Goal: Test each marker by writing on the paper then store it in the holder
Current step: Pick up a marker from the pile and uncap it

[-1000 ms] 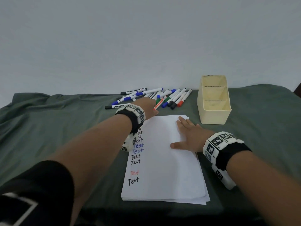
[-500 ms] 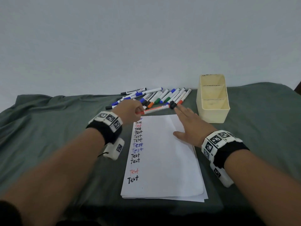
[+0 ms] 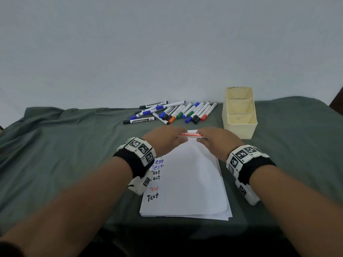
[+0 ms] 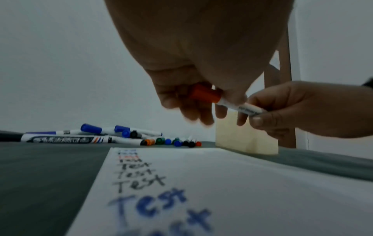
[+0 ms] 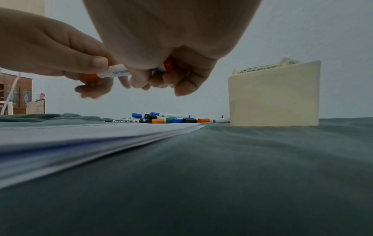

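An orange marker point(image 3: 191, 134) hangs level above the far end of the paper point(image 3: 191, 182), held by both hands. My left hand point(image 3: 167, 136) grips its orange cap point(image 4: 203, 94). My right hand point(image 3: 211, 139) pinches the white barrel point(image 4: 250, 110) at the other end. In the right wrist view the barrel point(image 5: 117, 72) spans between the two hands. The paper carries a column of "Test" words down its left side. The cream holder point(image 3: 239, 115) stands to the right of the paper's far corner, and its compartments hold no markers.
Several capped markers point(image 3: 176, 113) lie in a pile beyond the paper, left of the holder. A green cloth point(image 3: 74, 154) covers the table and is rumpled at the far left. A pale wall stands right behind the table.
My left hand took the orange marker from the pile and drew it back over the paper. My right hand lifted off the sheet and took hold of the marker's barrel.
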